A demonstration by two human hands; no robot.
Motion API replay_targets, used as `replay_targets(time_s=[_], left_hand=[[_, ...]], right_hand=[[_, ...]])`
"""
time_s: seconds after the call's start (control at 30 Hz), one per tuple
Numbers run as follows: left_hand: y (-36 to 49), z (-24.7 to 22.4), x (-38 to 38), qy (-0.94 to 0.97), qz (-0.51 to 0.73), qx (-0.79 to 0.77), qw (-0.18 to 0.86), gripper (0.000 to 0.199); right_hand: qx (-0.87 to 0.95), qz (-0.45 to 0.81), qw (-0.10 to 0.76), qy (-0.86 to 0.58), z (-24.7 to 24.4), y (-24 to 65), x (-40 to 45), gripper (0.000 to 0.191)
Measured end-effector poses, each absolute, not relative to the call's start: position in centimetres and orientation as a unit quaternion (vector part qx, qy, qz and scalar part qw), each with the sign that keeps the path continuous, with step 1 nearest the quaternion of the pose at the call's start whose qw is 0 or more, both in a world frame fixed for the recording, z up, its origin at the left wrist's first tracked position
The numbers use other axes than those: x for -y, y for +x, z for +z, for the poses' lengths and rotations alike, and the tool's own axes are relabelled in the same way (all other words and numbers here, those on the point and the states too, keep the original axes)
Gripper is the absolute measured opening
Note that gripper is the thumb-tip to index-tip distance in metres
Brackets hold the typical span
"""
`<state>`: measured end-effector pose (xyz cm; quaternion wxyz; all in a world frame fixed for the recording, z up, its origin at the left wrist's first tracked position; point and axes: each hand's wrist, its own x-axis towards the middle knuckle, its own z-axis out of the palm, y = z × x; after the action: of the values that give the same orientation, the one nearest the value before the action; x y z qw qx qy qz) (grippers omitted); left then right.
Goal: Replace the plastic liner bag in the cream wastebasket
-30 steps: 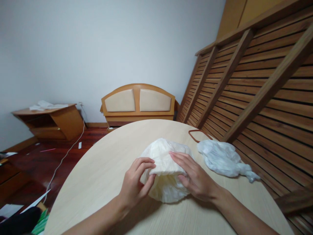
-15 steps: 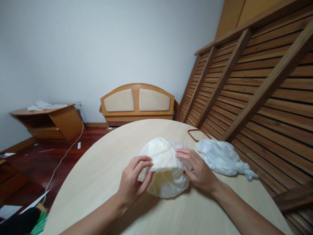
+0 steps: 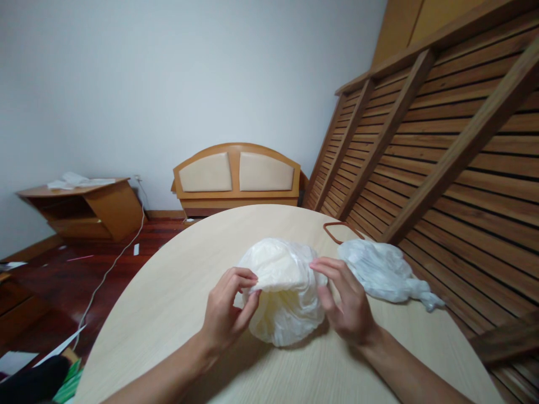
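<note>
A thin white plastic bag (image 3: 286,314) rests on the pale round table (image 3: 177,292), its mouth turned toward me and its inside looking yellowish. At its left rim my left hand (image 3: 229,303) pinches the film between thumb and fingers. My right hand (image 3: 347,300) is at the bag's right side with thumb and fingers apart, fingertips against the film. What lies inside the bag, if anything, cannot be made out.
A knotted translucent bag (image 3: 383,269) lies right of my right hand, beside a brown rounded frame (image 3: 337,225). Slatted wooden panels (image 3: 463,168) lean along the right. Behind the table stands a padded headboard (image 3: 236,174); a low cabinet (image 3: 92,213) is at left.
My right hand has opened and shifted slightly right. The bag's front has dropped a little toward me, while my left hand keeps its pinch at the rim.
</note>
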<state>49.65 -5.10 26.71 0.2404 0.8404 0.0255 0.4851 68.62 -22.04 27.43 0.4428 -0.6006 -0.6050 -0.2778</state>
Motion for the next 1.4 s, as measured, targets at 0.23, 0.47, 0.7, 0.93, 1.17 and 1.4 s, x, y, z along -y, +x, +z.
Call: replay_targets(time_s=[0.23, 0.47, 0.7, 0.93, 1.17, 1.4], left_hand=[[49.7, 27.5, 5.4, 0.828, 0.492, -0.041, 0.267, 0.006], [49.8, 27.5, 5.3, 0.811, 0.501, -0.069, 0.294, 0.005], [49.9, 27.1, 5.3, 0.812, 0.502, -0.057, 0.292, 0.005], [50.3, 26.7, 4.9, 0.815, 0.502, -0.060, 0.284, 0.007], [50.3, 26.6, 5.0, 0.800, 0.482, -0.114, 0.339, 0.007], [50.2, 26.7, 5.2, 0.792, 0.475, -0.124, 0.363, 0.010]], right_hand=[[0.648, -0.236, 0.387, -0.612, 27.0, 66.5, 21.6, 0.055], [0.646, -0.163, 0.414, -0.620, 26.5, 67.8, 21.8, 0.050], [0.656, -0.171, 0.399, -0.618, 26.5, 67.8, 21.4, 0.052], [0.633, -0.216, 0.397, -0.628, 26.2, 67.7, 20.9, 0.051], [0.566, -0.263, 0.423, -0.657, 26.9, 67.4, 21.0, 0.011], [0.567, -0.276, 0.407, -0.660, 26.6, 68.0, 21.2, 0.008]])
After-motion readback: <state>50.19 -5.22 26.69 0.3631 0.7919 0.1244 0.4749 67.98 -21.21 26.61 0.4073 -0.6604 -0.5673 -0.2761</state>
